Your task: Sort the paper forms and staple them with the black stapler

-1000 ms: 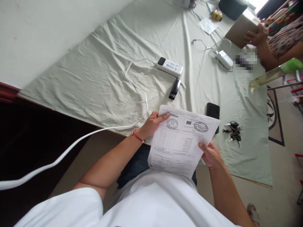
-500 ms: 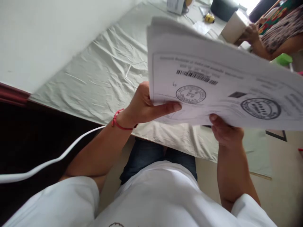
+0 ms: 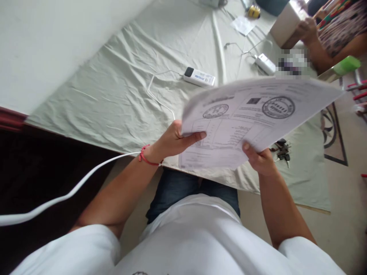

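A stack of printed paper sheets [image 3: 226, 130], with round stamps and small text on its top page, is held in the air over the cloth-covered table. My left hand [image 3: 176, 139] grips its left edge, thumb on top and fingers hidden beneath. Along the lower right edge, my right hand [image 3: 260, 158] pinches the sheets with its thumb on the printed side. A red string bracelet [image 3: 147, 156] circles my left wrist. How many sheets there are cannot be made out.
On the pale green cloth [image 3: 123, 80] lie a white power strip [image 3: 199, 77] with its cord, a second white device [image 3: 265, 64] and a bunch of keys [image 3: 283, 149]. At the upper right, another person's hand [image 3: 308, 32] holds a box [image 3: 288, 25]. A yellow item [image 3: 254, 12] sits farther back.
The sheets have come down and tilted, with their right part swinging toward the left. Both hands moved slightly with them. The power strip, second white device and keys are now uncovered.
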{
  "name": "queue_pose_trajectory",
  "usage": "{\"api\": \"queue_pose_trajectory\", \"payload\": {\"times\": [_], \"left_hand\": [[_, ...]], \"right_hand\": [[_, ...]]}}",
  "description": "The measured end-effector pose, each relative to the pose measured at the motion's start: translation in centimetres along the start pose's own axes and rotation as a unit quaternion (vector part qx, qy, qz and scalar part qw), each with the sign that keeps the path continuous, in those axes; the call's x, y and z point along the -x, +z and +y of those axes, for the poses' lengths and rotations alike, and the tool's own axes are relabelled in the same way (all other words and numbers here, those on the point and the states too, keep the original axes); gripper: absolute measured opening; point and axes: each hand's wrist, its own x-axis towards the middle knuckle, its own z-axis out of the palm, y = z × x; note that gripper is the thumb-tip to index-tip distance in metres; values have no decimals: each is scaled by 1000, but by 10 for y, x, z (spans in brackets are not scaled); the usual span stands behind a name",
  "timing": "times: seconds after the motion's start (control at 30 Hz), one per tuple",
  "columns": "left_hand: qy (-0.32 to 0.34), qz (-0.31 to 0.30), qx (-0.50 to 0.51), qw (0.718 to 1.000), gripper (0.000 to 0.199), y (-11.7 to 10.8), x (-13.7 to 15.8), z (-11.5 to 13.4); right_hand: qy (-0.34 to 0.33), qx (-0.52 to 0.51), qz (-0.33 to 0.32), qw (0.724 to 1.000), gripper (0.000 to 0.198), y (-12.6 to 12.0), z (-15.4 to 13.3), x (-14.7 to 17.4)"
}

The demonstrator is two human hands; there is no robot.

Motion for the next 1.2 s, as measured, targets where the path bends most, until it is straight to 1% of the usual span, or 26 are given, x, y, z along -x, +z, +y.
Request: {"api": "queue_pose_trajectory", "payload": {"times": [0.07,0.1,0.17,0.2,0.27,0.37,0.43,0.5,0.63,0.7,0.77,0.83,0.9,1.0,1.2], "left_hand": [[-42,-33,45,998,44,7,8,-3],[-66,-49,65,994,45,10,10,-7],[-112,-69,95,987,46,14,11,-17],[-134,-66,98,984,47,16,9,-22],[-150,-23,111,982,52,19,2,-31],[-126,53,121,983,50,26,-13,-41],[-98,75,109,986,46,31,-19,-47],[-81,84,87,989,42,36,-24,-54],[-78,107,30,991,28,35,-31,-67],[-80,115,-29,990,19,29,-37,-70],[-82,124,-113,982,13,23,-46,-70],[-84,120,-190,971,13,16,-55,-69],[-93,97,-226,965,15,12,-63,-67],[-111,71,-238,962,23,9,-74,-65],[-136,76,-249,956,33,11,-95,-60]], "right_hand": [[70,-53,18,996,52,0,-6,8],[108,-77,16,991,52,0,-6,13],[187,-118,-5,975,50,-2,-3,24],[224,-135,-15,965,48,-3,1,30],[284,-162,-21,945,43,-4,11,42],[339,-180,-26,923,43,-2,22,58],[352,-182,-24,918,46,2,25,64],[356,-184,-18,916,47,5,27,66],[371,-180,-16,911,47,5,29,64],[381,-177,-22,907,47,4,31,62],[387,-176,-25,905,47,4,31,60],[393,-171,-22,903,48,5,29,57],[397,-167,-18,902,47,6,27,54],[401,-161,-14,902,44,7,26,50],[404,-127,-16,906,39,1,31,36]]}}
